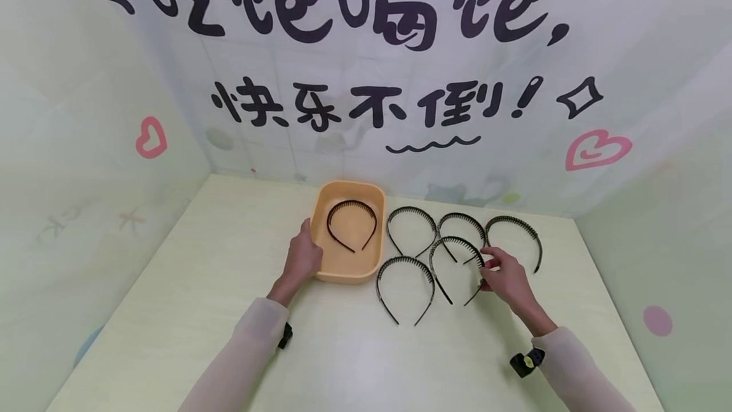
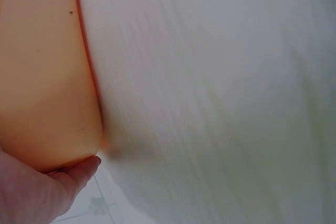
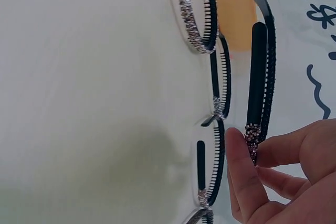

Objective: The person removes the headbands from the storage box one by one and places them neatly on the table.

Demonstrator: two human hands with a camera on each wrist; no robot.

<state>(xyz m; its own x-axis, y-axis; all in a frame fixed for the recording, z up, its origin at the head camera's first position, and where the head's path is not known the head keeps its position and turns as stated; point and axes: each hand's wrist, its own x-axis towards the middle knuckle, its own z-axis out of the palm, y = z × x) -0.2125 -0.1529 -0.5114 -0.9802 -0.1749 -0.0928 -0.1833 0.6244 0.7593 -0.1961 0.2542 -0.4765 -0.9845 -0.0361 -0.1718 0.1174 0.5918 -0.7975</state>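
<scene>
My left hand (image 1: 303, 253) grips the left side of an orange plastic box (image 1: 347, 266). Inside the box lies a black toothed headband (image 1: 352, 203). In the left wrist view, fingers (image 2: 79, 174) touch the box's outer wall. My right hand (image 1: 508, 277) pinches another black toothed headband (image 3: 257, 77) near its right side, at a glittery patch seen in the right wrist view. This headband looks raised above the table. Around it on the table are more headbands: one nearest the box (image 1: 410, 209), one behind (image 1: 462, 216), one far right (image 1: 511, 219) and one in front (image 1: 405, 259).
A pale wooden-look table (image 1: 343, 348) carries everything. A printed white backdrop (image 1: 366, 62) with dark lettering rises behind its back edge, and similar sheets stand at both sides. Dark wrist straps (image 1: 527, 361) sit over the sleeves.
</scene>
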